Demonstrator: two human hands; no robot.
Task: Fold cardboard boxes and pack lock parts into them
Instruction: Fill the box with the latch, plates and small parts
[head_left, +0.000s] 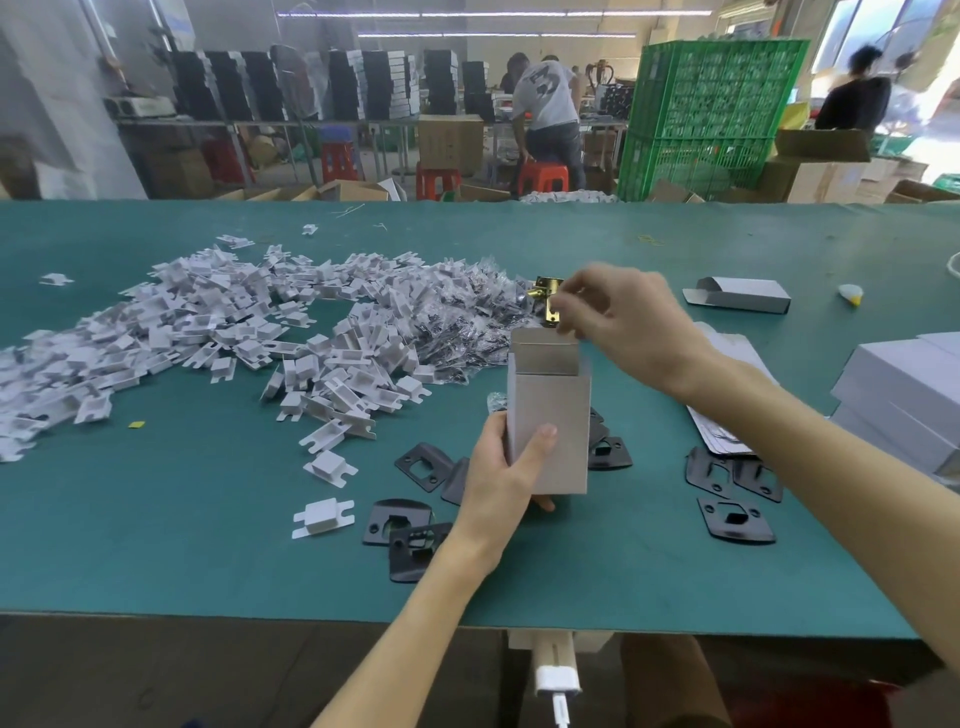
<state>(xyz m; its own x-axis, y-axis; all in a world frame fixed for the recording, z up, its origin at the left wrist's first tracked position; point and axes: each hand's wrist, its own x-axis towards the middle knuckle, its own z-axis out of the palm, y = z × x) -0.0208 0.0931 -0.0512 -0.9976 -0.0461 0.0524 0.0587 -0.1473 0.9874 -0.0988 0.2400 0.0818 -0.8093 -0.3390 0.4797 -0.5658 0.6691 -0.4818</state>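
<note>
Head view: brass latch held above the open box

We saw the packing step in hand. The folding of this cardboard box looked already done at the bottom, while its top was open.

The left hand grasped the box near its lower part, with the thumb across the front face and the other fingers curled behind it. The box stood upright above the green table. Its long axis ran vertical and its open mouth pointed up. The tuck flap stood raised on the far side of the mouth.

The right hand pinched a brass latch with the fingertips, directly above the far edge of the mouth. The long axis of the latch was close to vertical, and its lower end pointed down toward the opening. We could not tell whether this end had already entered the box, because the raised flap hid it.

In our judgement, the next move called for lowering the latch straight along the axis of the box, so that it would not catch on the flap, and then for tucking the flap closed.

Black strike plates lay on the table around the box. A large heap of white plastic inserts and bagged parts lay to the left and behind it.
</note>
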